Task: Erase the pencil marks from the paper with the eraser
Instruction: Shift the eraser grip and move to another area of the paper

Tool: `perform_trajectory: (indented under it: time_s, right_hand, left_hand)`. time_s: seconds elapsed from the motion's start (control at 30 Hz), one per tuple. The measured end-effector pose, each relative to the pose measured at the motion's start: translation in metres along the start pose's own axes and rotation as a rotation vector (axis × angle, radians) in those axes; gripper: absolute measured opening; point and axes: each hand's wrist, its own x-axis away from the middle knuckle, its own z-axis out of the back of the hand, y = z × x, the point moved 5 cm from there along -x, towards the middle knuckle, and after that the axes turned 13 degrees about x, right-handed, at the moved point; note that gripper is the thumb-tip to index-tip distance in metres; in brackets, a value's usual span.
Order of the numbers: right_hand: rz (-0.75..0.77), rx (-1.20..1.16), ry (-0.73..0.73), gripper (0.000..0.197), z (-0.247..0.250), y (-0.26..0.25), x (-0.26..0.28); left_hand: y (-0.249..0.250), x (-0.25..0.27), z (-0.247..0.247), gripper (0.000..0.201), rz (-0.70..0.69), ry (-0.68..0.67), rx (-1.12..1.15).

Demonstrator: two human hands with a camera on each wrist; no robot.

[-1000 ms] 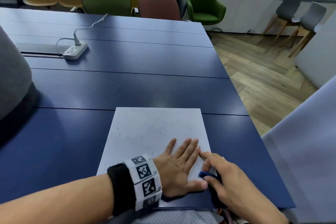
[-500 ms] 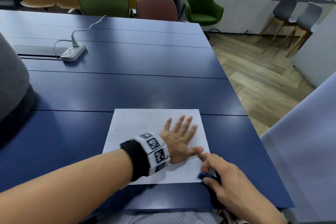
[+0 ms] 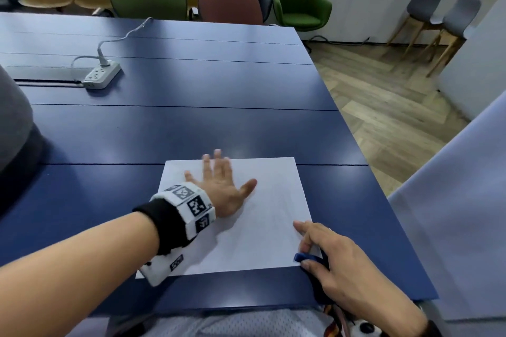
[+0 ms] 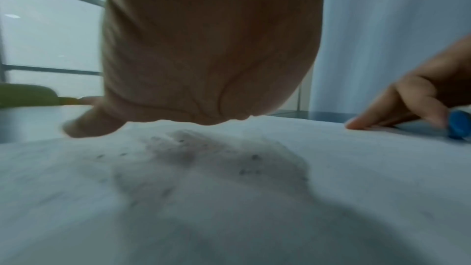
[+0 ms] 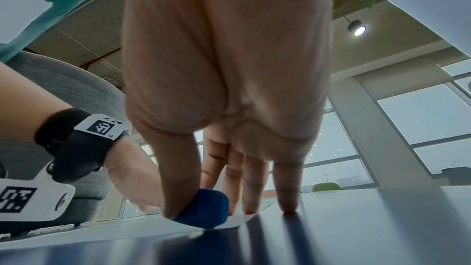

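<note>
Blue tabletop (image 3: pixel 191 131) carried the paper (image 3: pixel 262 241) near its front edge. Left hand (image 3: pixel 221 189) lay flat on the sheet, fingers spread; right hand (image 3: pixel 339 262) pinched the eraser (image 3: pixel 301 257) at the near right corner. Grey smudges and crumbs showed in the left wrist view, so erasing looked unfinished.

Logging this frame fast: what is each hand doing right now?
Left hand: open, fingers spread flat on the paper.
Right hand: holding the blue eraser at the paper's near right corner.
</note>
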Motion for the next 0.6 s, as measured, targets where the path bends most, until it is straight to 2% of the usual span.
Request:
perform_trajectory:
  time_s: [0.07,0.13,0.2,0.27,0.37,0.43,0.5,0.6]
  right_hand:
    - [-0.012,0.002,0.002,0.029,0.001,0.000,0.000]
    - [-0.021,0.012,-0.004,0.020,0.001,0.000,0.001]
    - [-0.016,0.017,-0.009,0.020,0.001,-0.001,0.002]
    - [-0.012,0.014,-0.011,0.026,0.001,-0.002,0.003]
    - [-0.026,0.033,-0.012,0.013,-0.001,0.001,0.002]
    - [-0.026,0.048,-0.011,0.010,-0.002,0.002,0.002]
    - [-0.016,0.068,-0.005,0.010,0.000,0.001,0.002]
    - [-0.020,0.101,0.006,0.010,0.003,-0.002,0.000]
  left_hand:
    - [0.030,0.003,-0.015,0.082,-0.210,-0.097,-0.110]
    - [0.050,0.007,-0.031,0.076,-0.332,-0.201,-0.198]
    - [0.047,0.005,-0.034,0.075,-0.332,-0.217,-0.258]
    - [0.028,0.003,-0.024,0.076,-0.268,-0.184,-0.275]
    - [-0.009,0.003,-0.004,0.081,-0.102,-0.134,-0.251]
    - [-0.019,0.006,0.005,0.088,-0.047,-0.082,-0.235]
    - [-0.012,0.011,0.007,0.097,-0.099,-0.064,-0.232]
    - [0.008,0.021,0.004,0.114,-0.204,-0.167,-0.203]
